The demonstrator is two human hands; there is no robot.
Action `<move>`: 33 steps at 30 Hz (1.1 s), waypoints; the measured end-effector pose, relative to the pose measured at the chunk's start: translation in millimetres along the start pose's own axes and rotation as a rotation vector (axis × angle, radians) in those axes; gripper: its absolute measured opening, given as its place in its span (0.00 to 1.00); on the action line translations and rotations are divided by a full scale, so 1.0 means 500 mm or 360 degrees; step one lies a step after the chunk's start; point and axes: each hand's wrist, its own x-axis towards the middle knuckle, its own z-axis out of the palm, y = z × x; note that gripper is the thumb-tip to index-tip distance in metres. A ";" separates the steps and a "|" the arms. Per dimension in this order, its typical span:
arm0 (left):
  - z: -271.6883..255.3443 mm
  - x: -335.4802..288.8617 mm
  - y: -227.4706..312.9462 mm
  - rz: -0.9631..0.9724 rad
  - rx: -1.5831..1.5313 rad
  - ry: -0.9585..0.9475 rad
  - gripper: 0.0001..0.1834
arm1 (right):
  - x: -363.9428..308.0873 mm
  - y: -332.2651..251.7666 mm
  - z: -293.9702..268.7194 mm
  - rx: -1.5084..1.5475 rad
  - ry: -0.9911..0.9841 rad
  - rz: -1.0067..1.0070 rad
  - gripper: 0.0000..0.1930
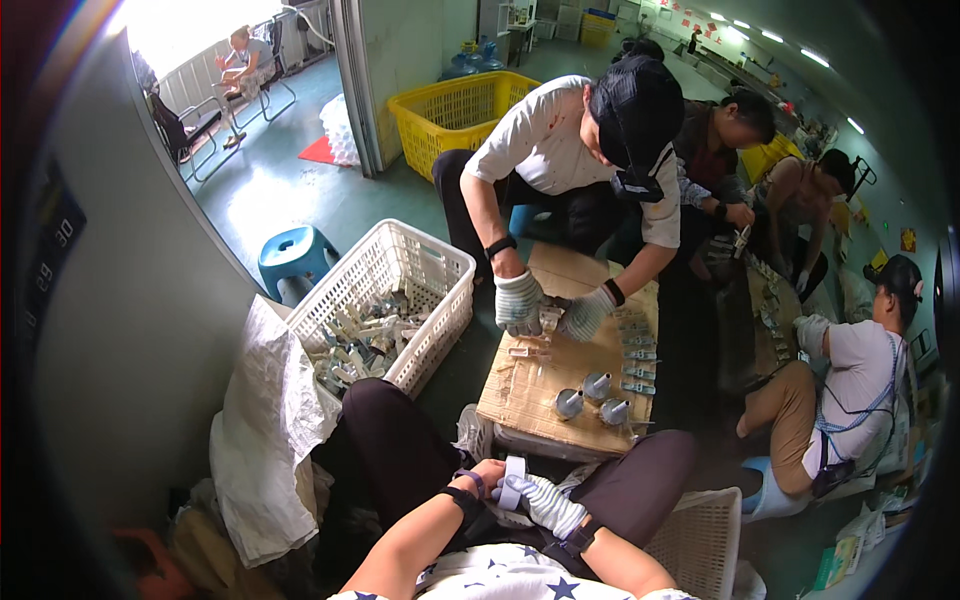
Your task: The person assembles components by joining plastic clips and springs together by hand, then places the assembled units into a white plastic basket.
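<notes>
Together, the left hand [487,476] and gloved right hand [548,505] clamp fingers on a white roll [515,468]; cardboard [516,392] lies at their one o'clock.

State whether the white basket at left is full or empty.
Partly filled: metal parts lie inside the white basket, whose far side shows above them.

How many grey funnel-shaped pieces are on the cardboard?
3, grouped near the edge of the cardboard closest to the wearer: a left piece, a far piece and a right piece. None of these is hidden.
</notes>
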 end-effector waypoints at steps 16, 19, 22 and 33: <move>0.008 -0.052 -0.008 0.0493 0.0137 -0.0205 0.09 | -0.006 -0.019 -0.002 0.0135 0.0026 0.0006 0.16; 0.010 -0.064 -0.006 0.0551 0.0153 -0.0246 0.10 | -0.029 -0.037 0.024 0.0184 0.0078 0.0058 0.15; 0.016 -0.082 0.000 0.0577 0.0172 -0.0350 0.16 | -0.037 -0.036 0.029 0.0248 0.0078 0.0083 0.15; 0.028 -0.110 0.026 0.0731 0.0064 -0.0554 0.33 | -0.037 -0.042 0.029 0.0407 0.0003 0.0070 0.15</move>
